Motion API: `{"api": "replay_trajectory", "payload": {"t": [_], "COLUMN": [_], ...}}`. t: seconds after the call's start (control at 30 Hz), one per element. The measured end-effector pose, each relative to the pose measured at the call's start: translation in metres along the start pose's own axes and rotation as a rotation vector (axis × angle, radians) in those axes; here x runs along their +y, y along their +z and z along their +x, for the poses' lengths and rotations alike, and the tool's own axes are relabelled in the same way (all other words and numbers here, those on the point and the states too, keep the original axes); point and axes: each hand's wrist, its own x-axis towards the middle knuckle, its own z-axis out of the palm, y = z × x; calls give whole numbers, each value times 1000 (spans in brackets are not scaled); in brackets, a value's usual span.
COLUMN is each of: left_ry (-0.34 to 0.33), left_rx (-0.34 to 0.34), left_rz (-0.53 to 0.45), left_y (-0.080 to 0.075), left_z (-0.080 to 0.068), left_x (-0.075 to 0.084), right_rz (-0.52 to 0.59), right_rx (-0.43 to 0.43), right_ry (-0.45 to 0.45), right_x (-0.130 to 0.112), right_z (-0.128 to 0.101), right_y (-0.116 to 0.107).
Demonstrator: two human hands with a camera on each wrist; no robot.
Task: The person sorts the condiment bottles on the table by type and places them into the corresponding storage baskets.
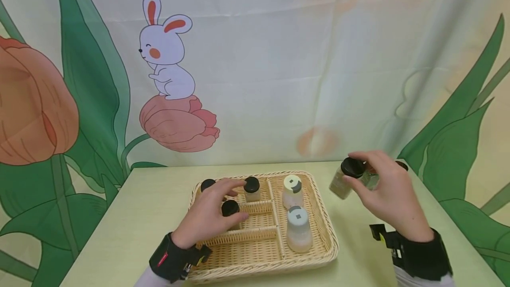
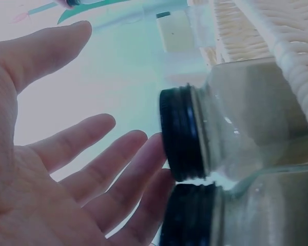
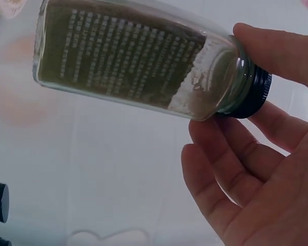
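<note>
My right hand (image 1: 388,196) pinches a glass spice jar (image 1: 340,185) at its black lid, to the right of the wicker basket (image 1: 259,272). The right wrist view shows the jar (image 3: 123,54) tilted, with printed text and powder inside. Over the basket's left side, my left hand (image 1: 209,216) has its fingers spread about a black-lidded jar (image 1: 231,208). In the left wrist view the fingertips are at or against the lid (image 2: 182,134) without curling round it. Two more black-lidded jars stand behind, one at right (image 1: 252,189) and one partly hidden (image 1: 207,184).
Two pale-capped bottles, one rear (image 1: 292,193) and one front (image 1: 299,230), stand in the basket's right compartment. Beyond my right hand are partly hidden glass jars (image 1: 373,182) on the table (image 1: 131,207). A printed curtain (image 1: 255,56) hangs behind the table.
</note>
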Motion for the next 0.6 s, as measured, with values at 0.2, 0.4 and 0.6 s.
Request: {"api": "replay_trajectory", "payload": {"t": [0.2, 0.4, 0.6], "left_ry": [20, 18, 28], "left_rx": [3, -14, -43], "left_rz": [-25, -28, -41], "left_y": [-4, -6, -6], "left_z": [0, -2, -3], "left_x": [9, 22, 33], "right_rz": [45, 95, 140], "right_rx": [-19, -38, -95], "right_ry": [-34, -88, -102], "right_x": [-14, -28, -43], "right_z": [1, 2, 1], "right_y": [-2, -4, -5]}}
